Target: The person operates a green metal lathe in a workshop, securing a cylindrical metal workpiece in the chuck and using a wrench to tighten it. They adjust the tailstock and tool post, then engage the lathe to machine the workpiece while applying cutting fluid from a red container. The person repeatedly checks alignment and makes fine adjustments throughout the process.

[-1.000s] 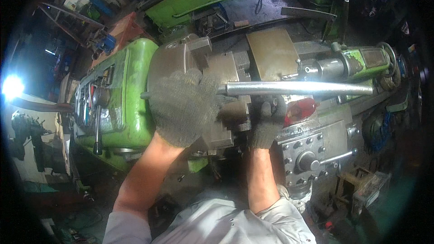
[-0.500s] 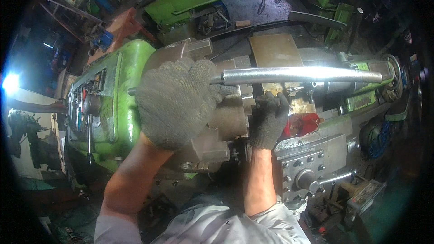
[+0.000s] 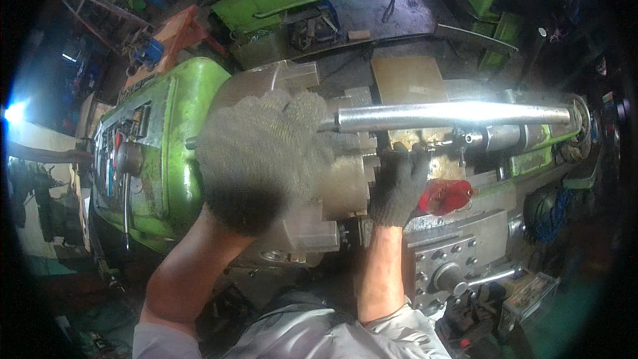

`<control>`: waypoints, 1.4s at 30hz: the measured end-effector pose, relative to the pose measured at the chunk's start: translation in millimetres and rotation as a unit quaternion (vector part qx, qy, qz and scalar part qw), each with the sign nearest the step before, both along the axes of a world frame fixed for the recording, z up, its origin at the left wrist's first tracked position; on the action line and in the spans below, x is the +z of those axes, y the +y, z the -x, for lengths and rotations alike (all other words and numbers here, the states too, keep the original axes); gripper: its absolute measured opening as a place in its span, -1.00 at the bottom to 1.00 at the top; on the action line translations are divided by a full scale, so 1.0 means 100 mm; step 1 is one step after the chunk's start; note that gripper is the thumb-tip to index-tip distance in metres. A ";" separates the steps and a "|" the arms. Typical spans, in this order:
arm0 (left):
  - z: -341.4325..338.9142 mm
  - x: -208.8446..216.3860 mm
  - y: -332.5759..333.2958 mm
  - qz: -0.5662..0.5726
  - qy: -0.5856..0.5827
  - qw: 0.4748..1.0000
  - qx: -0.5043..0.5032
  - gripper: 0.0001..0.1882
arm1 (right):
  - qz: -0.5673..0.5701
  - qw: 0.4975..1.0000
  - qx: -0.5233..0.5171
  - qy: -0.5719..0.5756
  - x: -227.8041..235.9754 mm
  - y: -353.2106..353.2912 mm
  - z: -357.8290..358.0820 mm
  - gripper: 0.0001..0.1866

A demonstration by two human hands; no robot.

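Note:
In a grey knitted glove, my left hand (image 3: 256, 153) is closed around a dark metal bar (image 3: 329, 122) above the lathe chuck (image 3: 344, 185). The bar's left tip sticks out beside the green headstock (image 3: 196, 96). From its right end a long silver tube (image 3: 458, 116) runs level over the bed to the right. My right hand (image 3: 397, 189), gloved too, is just right of the chuck and below the tube. Its fingers reach away from me, some apart, with nothing visible in them; the fingertips are partly blurred. The left fingers are mostly hidden behind the glove's back.
A red object (image 3: 444, 197) lies on the carriage beside my right hand. The square tool post (image 3: 446, 278) with its lever stands nearer me. The tailstock (image 3: 508, 138) is under the tube. Small tools lie on top of the headstock. A brown plate (image 3: 409, 80) is behind the tube.
The silver tube and bar have shifted slightly to the right. My left hand, still closed on the bar, has moved a little nearer me and is blurred. The right hand has hardly moved.

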State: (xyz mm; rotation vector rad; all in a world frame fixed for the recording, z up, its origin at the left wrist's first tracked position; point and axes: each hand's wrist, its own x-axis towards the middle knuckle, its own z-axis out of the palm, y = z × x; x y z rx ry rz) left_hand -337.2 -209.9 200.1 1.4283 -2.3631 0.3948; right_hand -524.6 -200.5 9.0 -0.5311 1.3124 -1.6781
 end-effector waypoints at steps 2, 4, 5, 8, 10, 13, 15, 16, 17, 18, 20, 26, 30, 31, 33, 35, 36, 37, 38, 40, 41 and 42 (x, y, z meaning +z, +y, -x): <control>0.05 0.06 0.05 -0.015 0.000 1.000 0.014 -0.70 | 0.005 0.999 -0.020 -0.028 0.02 -0.03 -0.01 -0.59; 0.04 0.02 0.18 -0.039 0.041 0.998 0.021 -0.68 | 0.011 0.995 -0.010 0.101 -0.04 -0.08 -0.05 -0.58; 0.01 -0.09 0.25 -0.055 0.087 0.995 0.013 -0.67 | 0.003 0.969 -0.007 0.247 -0.10 -0.09 -0.05 -0.58; 0.06 -0.05 0.27 -0.067 0.097 0.993 0.012 -0.66 | -0.046 0.667 0.098 0.737 -0.40 -0.07 0.16 -0.80; 0.07 0.00 0.30 -0.071 0.065 0.995 0.016 -0.60 | -0.042 0.613 0.090 0.784 -0.30 -0.05 0.12 -0.81; 0.04 0.01 0.37 -0.093 0.044 0.995 0.008 -0.49 | -0.012 0.674 0.060 0.736 -0.45 -0.05 0.10 -0.80; 0.06 0.01 0.38 -0.106 0.049 0.993 0.003 -0.48 | 0.003 0.795 0.059 0.603 -0.58 -0.04 0.10 -0.72; 0.06 0.02 0.40 -0.085 0.035 0.996 0.004 -0.47 | 0.005 0.863 0.071 0.499 -0.61 -0.02 0.10 -0.64; 0.07 0.05 0.43 -0.064 0.021 0.998 0.005 -0.46 | -0.002 0.907 0.077 0.413 -0.62 0.00 0.10 -0.60; 0.06 0.05 0.45 -0.051 0.025 0.998 0.003 -0.45 | -0.009 0.943 0.075 0.324 -0.60 0.01 0.09 -0.56; 0.05 0.06 0.47 -0.033 0.048 0.998 -0.004 -0.42 | -0.030 0.981 0.059 0.180 -0.38 0.05 0.03 -0.55; -0.01 -0.16 0.49 -0.094 0.024 0.995 0.022 -0.51 | 0.011 0.987 0.023 0.159 -0.45 0.06 -0.01 -0.52; 0.13 0.07 0.38 -0.069 0.008 0.996 0.058 -0.70 | 0.051 0.849 0.042 0.525 -0.80 -0.02 0.18 -0.55; 0.13 0.06 0.35 -0.057 0.011 0.997 0.056 -0.70 | 0.060 0.792 0.045 0.606 -0.87 -0.04 0.23 -0.56; 0.13 0.00 0.30 -0.034 0.016 0.998 0.053 -0.70 | 0.064 0.805 0.050 0.588 -0.84 -0.05 0.24 -0.56; 0.10 -0.01 0.26 -0.008 0.014 0.999 0.051 -0.71 | 0.051 0.985 0.025 0.161 -0.31 -0.06 0.01 -0.53; 0.09 -0.01 0.24 0.006 0.013 0.999 0.047 -0.71 | 0.028 0.983 0.003 -0.180 -0.08 -0.07 -0.07 -0.51; 0.09 -0.01 0.23 0.006 0.015 0.999 0.049 -0.71 | 0.041 0.998 0.012 -0.046 -0.11 -0.06 -0.06 -0.49; 0.08 -0.02 0.22 0.005 0.016 0.999 0.051 -0.70 | 0.054 0.994 0.020 0.090 -0.20 -0.06 -0.05 -0.47; 0.07 -0.01 0.18 0.000 0.017 0.999 0.047 -0.68 | 0.050 0.974 0.004 0.219 -0.29 -0.07 0.00 -0.51; 0.07 -0.01 0.17 -0.005 0.017 0.999 0.044 -0.66 | 0.045 0.959 -0.010 0.281 -0.34 -0.07 0.03 -0.52; 0.04 -0.02 0.15 -0.010 0.017 0.999 0.044 -0.65 | 0.010 0.996 -0.006 0.093 -0.19 -0.09 0.02 -0.60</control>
